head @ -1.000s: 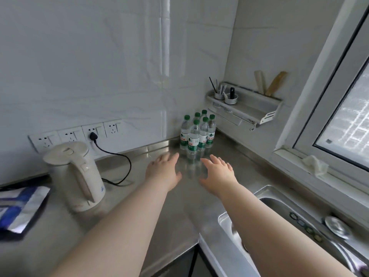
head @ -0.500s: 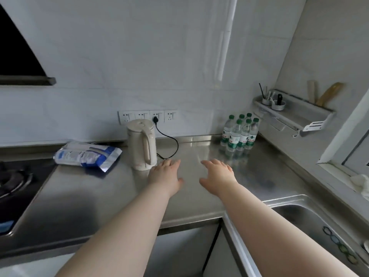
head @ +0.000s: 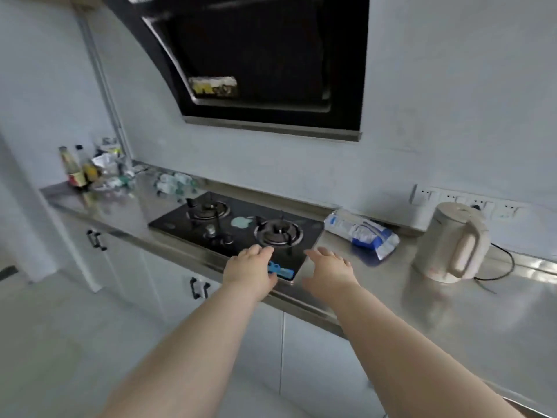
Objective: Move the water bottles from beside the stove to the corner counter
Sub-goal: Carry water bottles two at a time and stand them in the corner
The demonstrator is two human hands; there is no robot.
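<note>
Both hands are empty, each grip spread with the fingers straight. The left hand [head: 251,265] hangs over the front edge of the stove [head: 235,224], and the right hand [head: 327,271] is just beside it over the bench [head: 120,206]. The water bottles [head: 174,182], a blurred cluster, sit left of centre, just past the stove's far left corner. It looks best to reach over the bare steel left of the burners and take one bottle per hand by the body. Sauce bottles [head: 75,170] crowd the far left end, and the hood [head: 265,61] overhangs above.
</note>
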